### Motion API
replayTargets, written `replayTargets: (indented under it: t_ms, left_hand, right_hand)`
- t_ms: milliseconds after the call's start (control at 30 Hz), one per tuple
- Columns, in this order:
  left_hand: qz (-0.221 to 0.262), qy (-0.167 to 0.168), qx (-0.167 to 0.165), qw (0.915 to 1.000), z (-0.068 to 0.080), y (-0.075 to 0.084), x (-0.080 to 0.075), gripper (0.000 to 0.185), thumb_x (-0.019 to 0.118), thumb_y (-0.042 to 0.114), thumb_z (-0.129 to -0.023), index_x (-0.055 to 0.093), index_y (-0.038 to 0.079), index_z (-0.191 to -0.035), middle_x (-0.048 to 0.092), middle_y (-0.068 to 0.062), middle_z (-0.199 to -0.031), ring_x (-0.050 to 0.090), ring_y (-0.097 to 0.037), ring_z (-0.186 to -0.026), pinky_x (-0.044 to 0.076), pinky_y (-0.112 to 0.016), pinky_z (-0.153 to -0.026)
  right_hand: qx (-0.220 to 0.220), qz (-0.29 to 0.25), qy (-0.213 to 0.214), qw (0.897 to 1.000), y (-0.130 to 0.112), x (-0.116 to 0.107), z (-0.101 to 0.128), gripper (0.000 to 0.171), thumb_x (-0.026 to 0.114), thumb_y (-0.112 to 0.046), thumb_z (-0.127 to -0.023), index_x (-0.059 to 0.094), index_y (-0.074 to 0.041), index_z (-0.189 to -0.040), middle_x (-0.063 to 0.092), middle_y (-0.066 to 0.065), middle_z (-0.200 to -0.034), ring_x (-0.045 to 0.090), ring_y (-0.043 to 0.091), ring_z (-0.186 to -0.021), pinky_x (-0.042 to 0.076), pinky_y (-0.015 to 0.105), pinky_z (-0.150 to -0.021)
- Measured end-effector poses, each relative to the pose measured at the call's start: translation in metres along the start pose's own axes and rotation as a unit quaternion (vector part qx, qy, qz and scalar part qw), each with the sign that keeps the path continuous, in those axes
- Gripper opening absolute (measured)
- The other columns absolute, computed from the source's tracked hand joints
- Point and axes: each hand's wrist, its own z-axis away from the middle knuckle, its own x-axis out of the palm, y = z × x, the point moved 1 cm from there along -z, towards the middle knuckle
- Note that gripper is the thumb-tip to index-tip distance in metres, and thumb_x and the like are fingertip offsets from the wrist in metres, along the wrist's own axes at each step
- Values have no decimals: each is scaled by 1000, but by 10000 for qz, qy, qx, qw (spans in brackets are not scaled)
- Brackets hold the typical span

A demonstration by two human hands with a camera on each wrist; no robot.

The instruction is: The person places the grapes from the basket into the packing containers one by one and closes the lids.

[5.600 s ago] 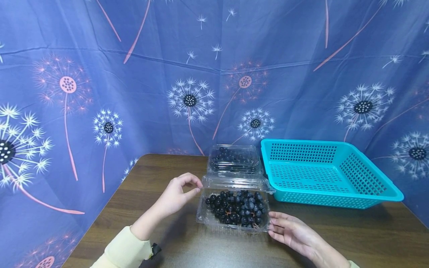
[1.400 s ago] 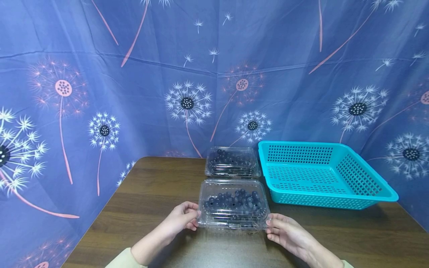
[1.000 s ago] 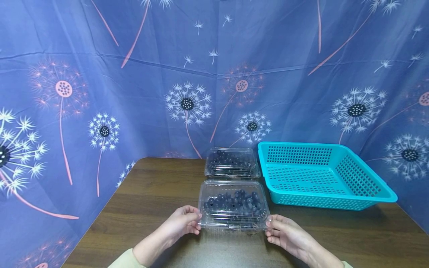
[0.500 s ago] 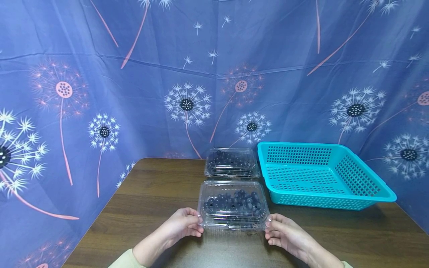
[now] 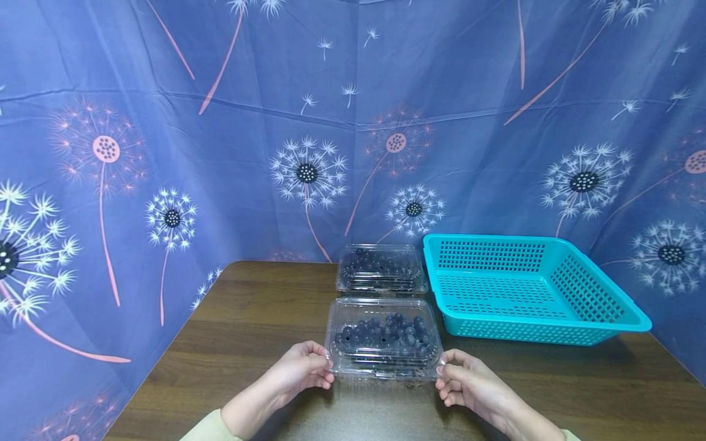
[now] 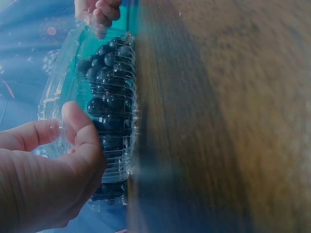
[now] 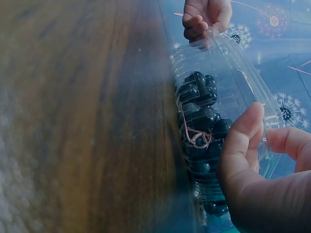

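Note:
A clear plastic clamshell box [image 5: 384, 338] of dark grapes [image 7: 197, 116] sits at the middle of the table, its lid down over the fruit. At its front left corner my left hand [image 5: 300, 369] pinches the rim between thumb and fingers. The left wrist view shows that thumb and index finger meeting at the flange, with grapes [image 6: 109, 97] behind the ribbed wall. My right hand [image 5: 473, 383] pinches the front right corner the same way. Pinkish stems [image 7: 198, 138] show through the wall in the right wrist view.
Right behind stands a second lidded box of dark grapes [image 5: 382, 268]. A turquoise perforated basket [image 5: 535, 334] is at the back right, close to both boxes. The brown wooden table [image 5: 237, 318] ends at a blue dandelion-print cloth [image 5: 231, 184].
The front box's lid, raised and folded back in the oldest frame, is now down. My left hand came from the lid's edge to the front left corner; the right stays at its corner.

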Motion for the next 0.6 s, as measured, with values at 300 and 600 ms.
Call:
replayTargets:
  t_ms: [300, 600]
  left_hand:
    - [-61, 178, -32, 9998, -2, 0, -1, 20, 52, -2, -79, 41, 0, -96, 52, -4, -77, 58, -9, -63, 46, -20, -58]
    - [-32, 232, 21, 9997, -3, 0, 0, 23, 53, -3, -77, 41, -2, -97, 51, -3, -76, 58, -9, -62, 44, -18, -55]
  right_hand:
    - [-74, -7, -103, 9999, 0, -1, -1, 15, 50, -8, -93, 39, -9, -104, 61, -1, -80, 60, 8, -70, 52, 22, -65]
    - [-94, 114, 110, 9998, 2, 1, -3, 23, 51, -3, -87, 37, -5, -106, 59, 0, -79, 58, 8, -69, 51, 21, -63]
